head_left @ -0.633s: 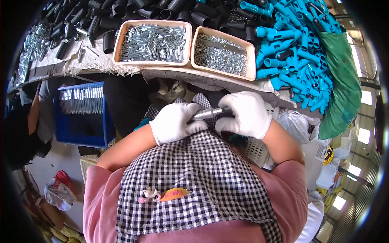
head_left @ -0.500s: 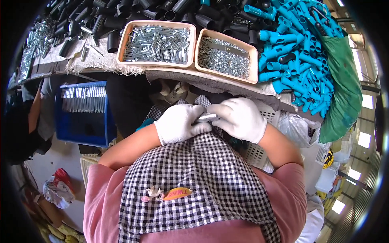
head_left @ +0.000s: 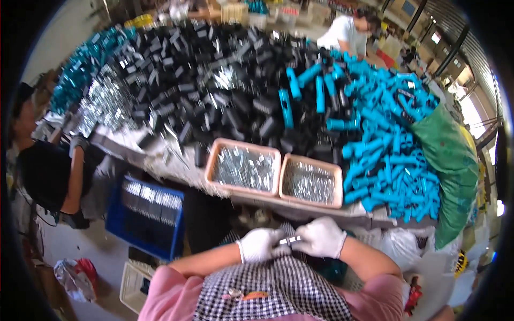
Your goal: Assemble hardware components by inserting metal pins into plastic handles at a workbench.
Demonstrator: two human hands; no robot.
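Note:
Both my hands wear white knitted gloves and meet in front of my checked apron (head_left: 251, 281). A small silver metal piece (head_left: 290, 241) lies between them. My left hand (head_left: 259, 245) grips its left end with bent fingers, and my right hand (head_left: 323, 237) closes on its right end. Blur and the gloves hide the piece's exact kind. On the bench just beyond my hands stand a pinkish tray of long silver metal pins (head_left: 243, 190) and a smaller tray of small silver metal parts (head_left: 310, 202).
Black tubular parts (head_left: 230, 115) are heaped behind the trays, with teal plastic parts (head_left: 385, 155) at the right beside a green sack (head_left: 450, 166). Left of me stands a blue crate (head_left: 144, 236) holding silver strips. A person (head_left: 51, 166) works at the left; another (head_left: 350, 33) is across the bench.
The view has tipped up and swung, so more of the bench and two other people show, and my hands sit lower in the picture. The metal piece stays between my hands.

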